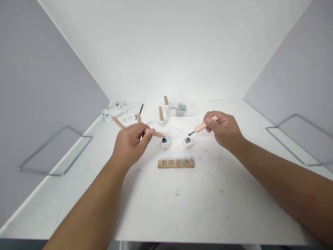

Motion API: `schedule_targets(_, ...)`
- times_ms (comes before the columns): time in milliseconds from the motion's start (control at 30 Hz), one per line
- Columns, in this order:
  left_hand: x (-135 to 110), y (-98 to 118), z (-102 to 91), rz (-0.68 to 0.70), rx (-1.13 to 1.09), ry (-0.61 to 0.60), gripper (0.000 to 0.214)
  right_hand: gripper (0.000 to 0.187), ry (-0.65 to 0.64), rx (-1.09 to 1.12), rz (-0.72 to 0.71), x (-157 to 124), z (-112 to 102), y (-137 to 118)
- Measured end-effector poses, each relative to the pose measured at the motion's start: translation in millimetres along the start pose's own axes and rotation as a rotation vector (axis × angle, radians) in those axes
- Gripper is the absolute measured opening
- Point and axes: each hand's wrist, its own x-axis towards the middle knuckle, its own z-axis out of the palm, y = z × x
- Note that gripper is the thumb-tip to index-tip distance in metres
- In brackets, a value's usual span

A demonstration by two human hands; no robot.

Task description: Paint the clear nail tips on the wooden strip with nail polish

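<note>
My left hand (131, 140) pinches a peach-handled polish brush (155, 133), its tip at the mouth of a small open bottle of teal polish (165, 142). My right hand (223, 129) grips another peach-handled brush (201, 127), whose grey-tipped bristles hover just above and left of an open bottle of grey polish (187, 142). In front of both bottles lies a tan strip (176, 163) carrying several grey-painted nail tips.
Behind stand a capped bottle (161, 117), another capped bottle (166, 102) and a pale blue bottle (180, 109) lying in a clear tray. Crumpled stained wipes (116, 110) and loose peach caps (118, 122) lie at the back left. Wire frames (56, 151) hang on both side walls.
</note>
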Motion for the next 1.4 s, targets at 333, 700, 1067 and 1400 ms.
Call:
schedule_targets(333, 3.8, -4.4, 1.4, 0.118, 0.216, -0.102, 0.026, 0.028, -0.034, -0.102, -0.136, 28.3, 13.3, -9.3)
schedule_targets(700, 7.2, -1.3, 9.9, 0.150, 0.303, -0.102, 0.027, 0.022, -0.041, -0.125, -0.143, 29.4, 6.3, -9.9)
schedule_targets(1067, 8.8, 4.7, 13.6, 0.024, 0.139, -0.090, 0.028, 0.018, -0.172, -0.151, -0.198, 21.0, 22.0, -10.5)
schedule_targets(1400, 12.1, 1.1, 20.2, -0.067, -0.033, -0.131, 0.026, 0.013, -0.298, -0.151, -0.291, 18.9, 27.6, 1.5)
